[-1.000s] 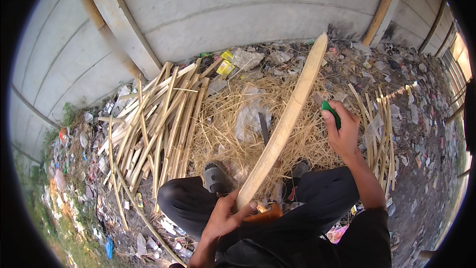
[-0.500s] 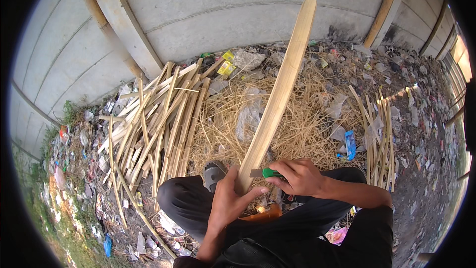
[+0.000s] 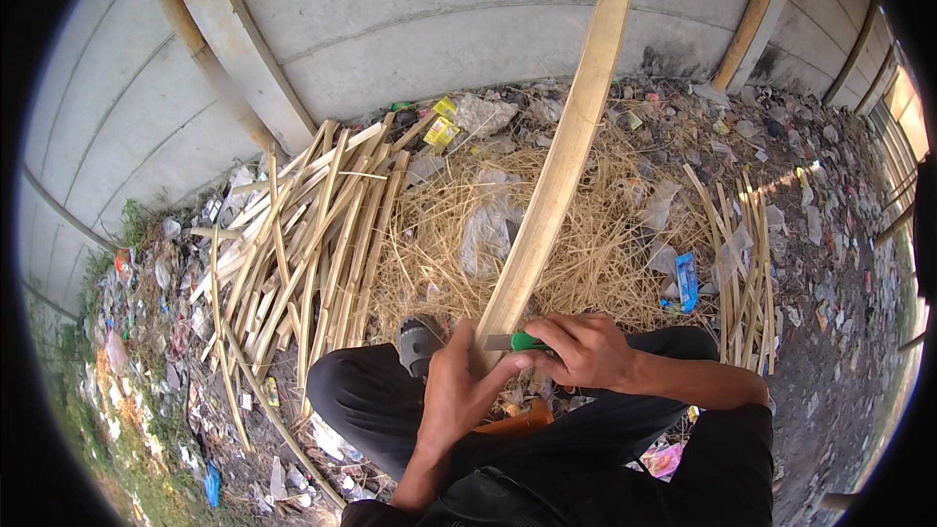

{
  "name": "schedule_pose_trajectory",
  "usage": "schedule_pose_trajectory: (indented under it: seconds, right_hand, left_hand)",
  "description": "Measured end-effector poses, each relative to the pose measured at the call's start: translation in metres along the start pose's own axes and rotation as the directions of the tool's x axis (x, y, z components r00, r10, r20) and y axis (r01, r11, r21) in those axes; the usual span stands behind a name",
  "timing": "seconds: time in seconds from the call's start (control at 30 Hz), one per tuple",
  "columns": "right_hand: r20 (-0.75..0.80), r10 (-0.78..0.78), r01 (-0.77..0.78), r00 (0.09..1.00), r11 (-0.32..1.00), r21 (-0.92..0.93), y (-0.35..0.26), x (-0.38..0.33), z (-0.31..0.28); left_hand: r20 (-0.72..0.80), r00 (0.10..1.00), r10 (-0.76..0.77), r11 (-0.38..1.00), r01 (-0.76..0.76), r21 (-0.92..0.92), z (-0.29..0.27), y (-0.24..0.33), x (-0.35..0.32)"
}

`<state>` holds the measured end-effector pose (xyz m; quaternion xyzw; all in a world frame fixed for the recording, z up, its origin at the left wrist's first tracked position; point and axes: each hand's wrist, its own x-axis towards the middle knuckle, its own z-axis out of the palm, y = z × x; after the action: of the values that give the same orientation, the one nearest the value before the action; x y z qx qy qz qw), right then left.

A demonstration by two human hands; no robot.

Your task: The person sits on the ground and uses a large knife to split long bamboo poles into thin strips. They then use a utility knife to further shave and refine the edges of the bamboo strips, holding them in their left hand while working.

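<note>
A long, pale bamboo strip (image 3: 553, 190) slants up and away from my lap, its rounded far end toward the wall. Its lower end is gripped by my left hand (image 3: 452, 392), fingers along the left edge and thumb on the right side. My right hand (image 3: 592, 355) is closed around a green-handled utility knife (image 3: 528, 342). The knife's metal blade lies across the strip near its lower end, pointing left. My left thumb reaches to just under the knife handle, close to my right fingers. The strip's very bottom is hidden by my hands.
Split bamboo strips (image 3: 332, 224) lie piled at the left, with a smaller bundle (image 3: 747, 273) at the right. Straw-like shavings (image 3: 615, 234) and plastic litter cover the ground ahead. A concrete wall (image 3: 439, 20) stands behind. My crossed legs (image 3: 366, 400) sit beneath my hands.
The knife and my right hand have shifted slightly left, bringing the blade farther across the strip. My left thumb now meets the knife handle area. The strip's far end has moved a little up and right.
</note>
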<state>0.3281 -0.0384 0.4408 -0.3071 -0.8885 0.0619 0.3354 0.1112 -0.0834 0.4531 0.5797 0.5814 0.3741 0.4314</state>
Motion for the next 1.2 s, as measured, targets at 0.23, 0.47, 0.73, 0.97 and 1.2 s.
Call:
schedule_pose_trajectory:
  seconds: [0.23, 0.47, 0.73, 0.97, 1.2]
  right_hand:
    - [-0.018, 0.015, -0.016, 1.0, 0.998, -0.06, 0.004, 0.0, -0.002]
    - [-0.07, -0.012, 0.007, 0.997, 0.998, -0.07, 0.007, 0.001, -0.003]
    - [-0.013, 0.033, -0.034, 0.999, 0.995, -0.098, 0.011, 0.004, -0.012]
    - [-0.033, 0.027, -0.03, 0.999, 0.995, -0.092, 0.015, 0.007, -0.012]
    - [-0.101, 0.014, -0.026, 0.995, 0.993, -0.117, 0.022, 0.016, -0.015]
  left_hand:
    - [-0.057, 0.992, 0.115, 0.987, -0.107, 0.116, 0.003, 0.002, -0.001]
    - [-0.064, 0.986, 0.155, 0.975, -0.142, 0.174, 0.001, 0.007, -0.003]
    - [-0.05, 0.994, 0.097, 0.986, -0.089, 0.141, -0.003, 0.008, -0.006]
    - [-0.029, 0.997, 0.075, 0.98, -0.069, 0.187, -0.008, 0.003, -0.009]
    - [-0.068, 0.995, 0.068, 0.988, -0.058, 0.141, -0.011, 0.0, -0.016]
